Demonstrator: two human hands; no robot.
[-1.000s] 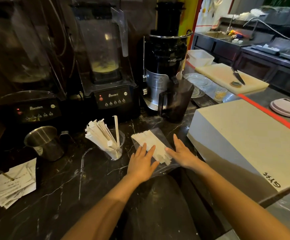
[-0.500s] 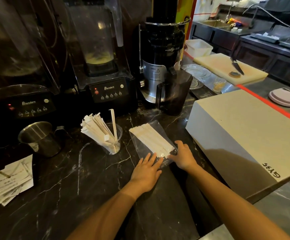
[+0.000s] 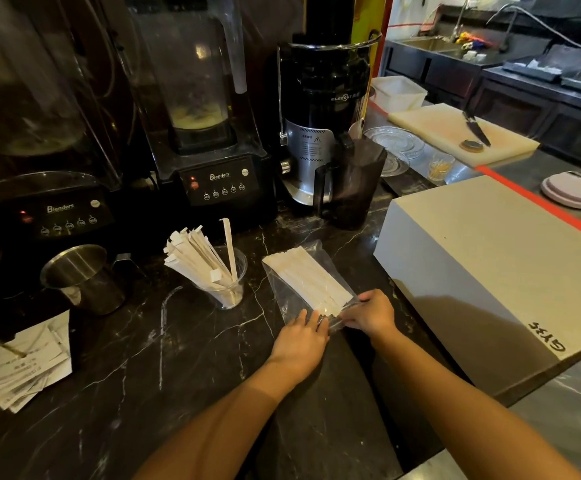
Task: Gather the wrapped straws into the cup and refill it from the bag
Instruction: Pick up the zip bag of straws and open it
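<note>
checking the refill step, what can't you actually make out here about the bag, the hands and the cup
- Head view: whether the bag mouth is open; both hands cover that end.
- Left hand and right hand: fingertip grip hidden, seen from behind.
- Cup: straw count; they overlap.
- Paper slips: print too small.

"Blenders" on both blender bases (image 3: 220, 180) (image 3: 61, 211); "ELEZONT"-ish brand on juicer (image 3: 327, 98); box (image 3: 497, 258) handwriting unclear.

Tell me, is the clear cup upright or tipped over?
Upright. The clear cup stands on its base on the black marble counter, and the wrapped straws lean out of its open top.
</note>
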